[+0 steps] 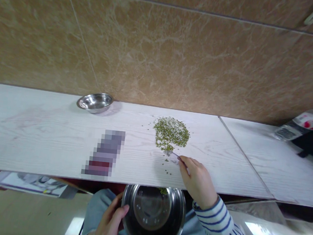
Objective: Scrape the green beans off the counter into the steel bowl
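My right hand [197, 182] pinches a small pale scraper [172, 157] at the foot of a heap of green mung beans [170, 133] on the bench [46, 136]. My left hand [110, 222] curls around the rim of a steel bowl [152, 217] held at the bench edge, and a smaller steel bowl [95, 102] sits well apart.

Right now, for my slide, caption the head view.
Right hand scraping mung beans toward a steel bowl gripped by the left hand.
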Demonstrator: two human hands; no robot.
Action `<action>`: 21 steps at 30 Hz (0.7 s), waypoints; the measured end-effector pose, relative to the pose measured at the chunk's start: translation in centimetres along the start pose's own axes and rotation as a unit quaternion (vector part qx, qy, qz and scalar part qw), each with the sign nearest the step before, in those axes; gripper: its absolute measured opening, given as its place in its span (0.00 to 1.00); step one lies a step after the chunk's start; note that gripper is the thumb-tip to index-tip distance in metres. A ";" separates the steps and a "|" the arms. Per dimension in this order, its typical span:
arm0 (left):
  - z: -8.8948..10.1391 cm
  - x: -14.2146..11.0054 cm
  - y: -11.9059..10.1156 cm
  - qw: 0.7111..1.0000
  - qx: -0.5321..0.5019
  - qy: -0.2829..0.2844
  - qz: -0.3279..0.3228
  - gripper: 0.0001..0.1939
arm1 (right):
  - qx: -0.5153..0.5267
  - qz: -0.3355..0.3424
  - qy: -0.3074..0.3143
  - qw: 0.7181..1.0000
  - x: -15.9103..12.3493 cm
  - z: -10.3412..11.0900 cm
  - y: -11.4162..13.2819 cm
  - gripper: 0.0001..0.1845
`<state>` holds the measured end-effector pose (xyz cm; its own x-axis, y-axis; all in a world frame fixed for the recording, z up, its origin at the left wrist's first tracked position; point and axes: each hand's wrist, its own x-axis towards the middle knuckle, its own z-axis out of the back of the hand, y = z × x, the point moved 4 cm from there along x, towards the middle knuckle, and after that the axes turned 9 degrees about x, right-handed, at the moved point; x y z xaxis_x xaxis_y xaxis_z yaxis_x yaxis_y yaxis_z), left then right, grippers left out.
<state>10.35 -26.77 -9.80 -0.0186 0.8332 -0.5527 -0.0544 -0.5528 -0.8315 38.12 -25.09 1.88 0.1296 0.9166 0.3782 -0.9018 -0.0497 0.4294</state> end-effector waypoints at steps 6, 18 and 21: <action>-0.1 0.0 -0.2 1.000 0.010 -0.004 -0.005 0.24 | -0.005 0.035 0.035 0.999 -0.3 0.3 0.7 0.14; -0.2 0.0 -0.1 1.000 -0.007 0.016 0.001 0.25 | -0.015 0.055 0.050 0.997 0.4 0.2 1.9 0.11; 0.1 0.1 -0.1 1.000 0.012 -0.001 -0.021 0.24 | -0.014 0.071 0.078 0.994 1.3 -0.5 2.8 0.10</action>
<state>10.24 -26.66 -9.78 -0.0181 0.8557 -0.5171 -0.0790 -0.5168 -0.8524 35.52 -23.86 3.15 -0.0633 0.9514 0.3012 -0.9179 -0.1740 0.3565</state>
